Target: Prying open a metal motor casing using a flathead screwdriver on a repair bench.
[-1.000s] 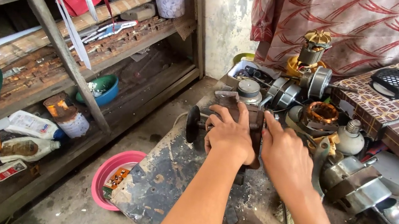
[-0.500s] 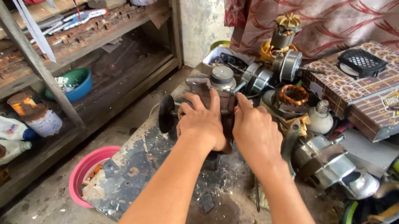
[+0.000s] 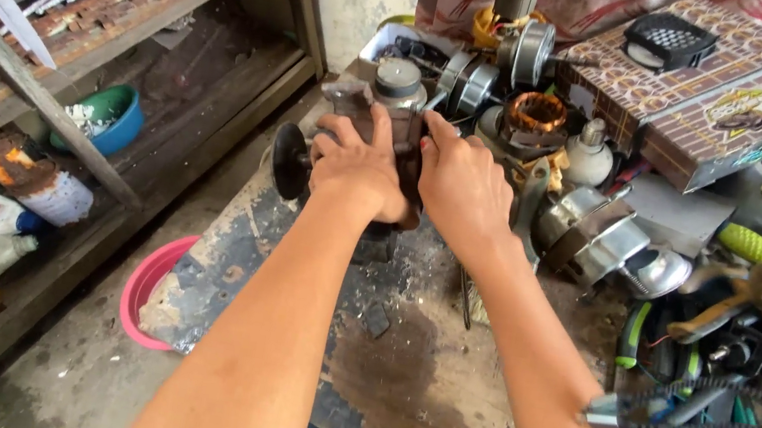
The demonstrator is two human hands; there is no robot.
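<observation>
My left hand (image 3: 355, 165) and right hand (image 3: 459, 183) both grip the motor (image 3: 394, 115), fingers wrapped round it. It sits on the stained desk (image 3: 398, 368), beside a copper coil (image 3: 537, 115).

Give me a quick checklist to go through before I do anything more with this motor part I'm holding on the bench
1. Both hands on the part: ok. Left hand and right hand wrap the dark motor housing from either side.
2. Housing supported: ok, it sits on the worn workbench.
3. Black round knob on its left side free: ok, nothing touches it.
4. Room on the right: not ok. The copper-wound stator and silver metal casings crowd close.
5. Bench edge: cannot tell how firmly it rests; the pink basin lies below the left edge.
6. Fasteners on the housing: cannot tell, the hands cover them.
</observation>
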